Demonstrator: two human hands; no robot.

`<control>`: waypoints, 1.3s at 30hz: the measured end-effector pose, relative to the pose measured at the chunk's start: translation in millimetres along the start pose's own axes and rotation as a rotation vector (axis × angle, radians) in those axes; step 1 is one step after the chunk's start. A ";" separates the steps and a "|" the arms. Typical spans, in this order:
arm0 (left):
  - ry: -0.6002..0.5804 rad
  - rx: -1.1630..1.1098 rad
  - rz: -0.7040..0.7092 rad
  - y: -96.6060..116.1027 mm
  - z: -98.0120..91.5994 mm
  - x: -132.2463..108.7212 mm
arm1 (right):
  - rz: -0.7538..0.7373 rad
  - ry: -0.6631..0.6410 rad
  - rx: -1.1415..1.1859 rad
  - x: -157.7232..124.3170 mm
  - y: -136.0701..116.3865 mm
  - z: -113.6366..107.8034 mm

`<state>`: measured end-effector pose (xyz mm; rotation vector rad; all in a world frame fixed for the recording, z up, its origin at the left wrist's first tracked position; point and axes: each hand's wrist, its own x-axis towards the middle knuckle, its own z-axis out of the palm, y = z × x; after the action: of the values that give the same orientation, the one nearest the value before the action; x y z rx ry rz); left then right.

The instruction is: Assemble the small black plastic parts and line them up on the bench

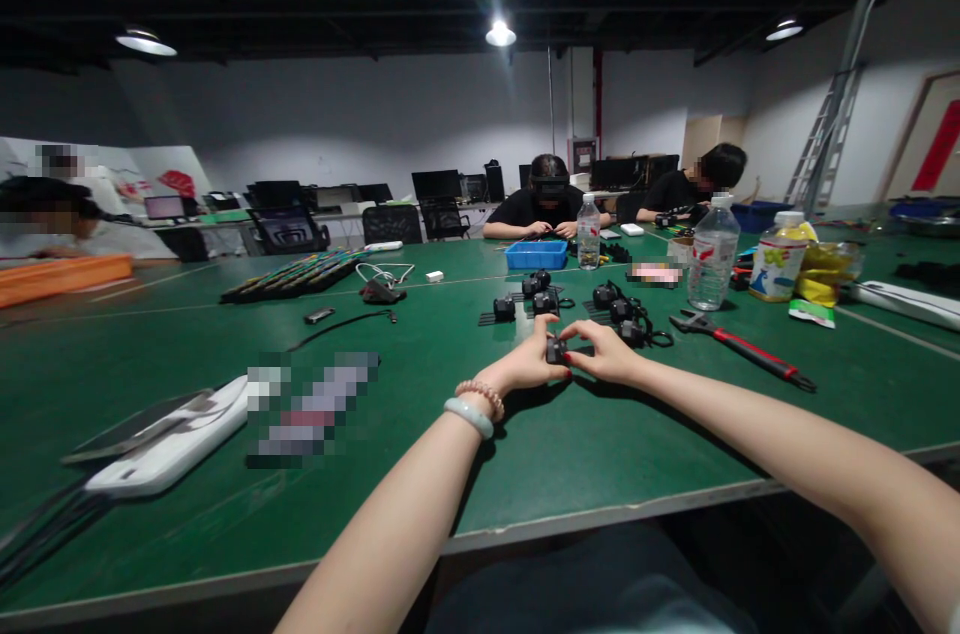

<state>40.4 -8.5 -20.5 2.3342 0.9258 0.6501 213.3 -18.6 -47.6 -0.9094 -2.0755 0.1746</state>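
Between my two hands is a small black block-like part (556, 351), just above or on the green table. My left hand (528, 361) is closed on its left side with thumb and fingers. From the right, my right hand (604, 355) pinches the same part with its fingertips. Just beyond my hands lie several similar black parts (505, 308) with rounded bodies, some beside thin dark strips. Another group of black parts (616, 302) sits to the right, near a black ring (661, 339). Fingers hide much of the held part, so its exact kind does not show.
Right of my hands lies an adjustable wrench (742, 350) with red-black handle. Beyond stand water bottles (712, 259), a drink bottle (777, 259) and a blue tray (535, 255). A white device with cables (172, 444) lies left. Co-workers (536, 204) sit across the table (420, 334).
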 end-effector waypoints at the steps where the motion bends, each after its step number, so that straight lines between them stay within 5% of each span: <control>1: -0.003 -0.003 -0.005 0.7 -0.2 -0.2 | 0.003 -0.004 -0.001 0.0 0.0 0.0; 13: -0.015 0.003 0.007 0.9 -0.4 0.3 | -0.114 -0.002 -0.060 0.8 -0.2 -1.1; 39: -0.046 -0.063 0.003 0.6 0.0 2.1 | -0.128 0.025 -0.042 -2.5 -17.7 -5.0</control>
<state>42.0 -7.4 -19.6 2.2860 0.8688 0.6158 208.4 -34.1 -38.6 -0.7973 -2.1134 0.0515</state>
